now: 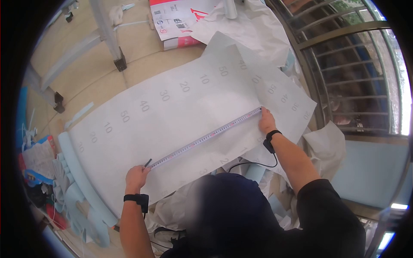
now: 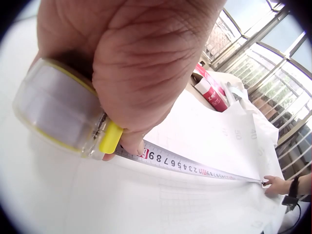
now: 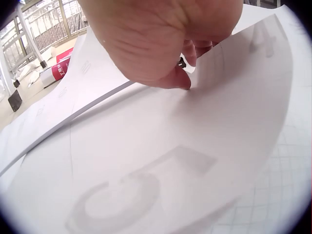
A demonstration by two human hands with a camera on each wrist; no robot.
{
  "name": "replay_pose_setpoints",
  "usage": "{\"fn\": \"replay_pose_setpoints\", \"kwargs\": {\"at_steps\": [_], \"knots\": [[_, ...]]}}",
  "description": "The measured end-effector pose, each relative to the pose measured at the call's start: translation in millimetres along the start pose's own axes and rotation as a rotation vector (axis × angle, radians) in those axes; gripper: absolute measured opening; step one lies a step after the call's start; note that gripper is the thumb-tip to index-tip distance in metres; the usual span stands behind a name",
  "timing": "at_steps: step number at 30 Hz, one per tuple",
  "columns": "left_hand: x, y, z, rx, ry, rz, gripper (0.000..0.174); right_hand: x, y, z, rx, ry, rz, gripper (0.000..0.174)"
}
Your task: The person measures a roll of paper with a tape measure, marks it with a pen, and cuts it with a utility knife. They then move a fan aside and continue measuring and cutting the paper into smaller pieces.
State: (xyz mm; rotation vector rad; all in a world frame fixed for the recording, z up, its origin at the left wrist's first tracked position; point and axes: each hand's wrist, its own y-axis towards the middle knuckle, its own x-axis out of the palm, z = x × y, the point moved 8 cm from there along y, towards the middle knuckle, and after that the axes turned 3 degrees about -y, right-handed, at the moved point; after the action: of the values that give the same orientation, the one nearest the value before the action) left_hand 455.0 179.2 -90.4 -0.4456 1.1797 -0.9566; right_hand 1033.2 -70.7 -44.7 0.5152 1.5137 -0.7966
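Note:
A large white sheet (image 1: 116,148) with grey printed numbers lies spread over the floor, its left end rolled and pale blue. My left hand (image 1: 136,177) grips a clear-cased tape measure (image 2: 56,109) with a yellow button, low over the sheet. From it the blade (image 1: 206,137) runs out straight across the sheet to my right hand (image 1: 267,121). There, thumb and fingers pinch the blade's end beside a fold or edge of the sheet; a dark end hook (image 3: 182,62) peeks out between them. A short dark stick (image 1: 148,163) shows beside my left fingers.
Metal ladder legs (image 1: 112,43) stand on the tiled floor at upper left. A red and white carton (image 1: 176,21) and crumpled paper (image 1: 254,26) lie at the back. Barred windows (image 1: 348,73) line the right side. Bags (image 1: 38,159) sit at far left.

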Motion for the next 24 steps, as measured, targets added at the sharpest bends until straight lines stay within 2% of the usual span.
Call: {"fn": "replay_pose_setpoints", "kwargs": {"at_steps": [8, 11, 13, 15, 16, 17, 21, 24], "knots": [[-4, -2, 0, 0.005, 0.008, 0.011, 0.044, 3, -5, -6, -0.004, -0.052, -0.024, 0.052], [-4, 0, 1, 0.015, 0.017, 0.017, 0.044, 4, -2, -9, 0.012, -0.08, -0.111, 0.053], [2, 6, -8, 0.07, 0.007, 0.043, 0.044, 23, 2, -5, 0.018, -0.153, -0.269, 0.051], [11, 16, -19, 0.136, 0.002, 0.081, 0.043, 61, 14, 25, -0.108, -0.148, -0.119, 0.047], [9, 14, -19, 0.153, 0.01, 0.101, 0.043, 61, 13, 21, -0.129, -0.154, -0.168, 0.047], [4, 10, -19, 0.087, -0.011, 0.053, 0.041, 67, 17, 20, -0.1, -0.147, -0.194, 0.048], [-5, 1, -29, 0.011, -0.053, 0.082, 0.042, 66, 17, 10, -0.054, -0.169, -0.283, 0.057], [-21, -7, -52, -0.099, -0.068, 0.114, 0.043, 71, 18, 10, -0.113, -0.152, -0.254, 0.051]]}}
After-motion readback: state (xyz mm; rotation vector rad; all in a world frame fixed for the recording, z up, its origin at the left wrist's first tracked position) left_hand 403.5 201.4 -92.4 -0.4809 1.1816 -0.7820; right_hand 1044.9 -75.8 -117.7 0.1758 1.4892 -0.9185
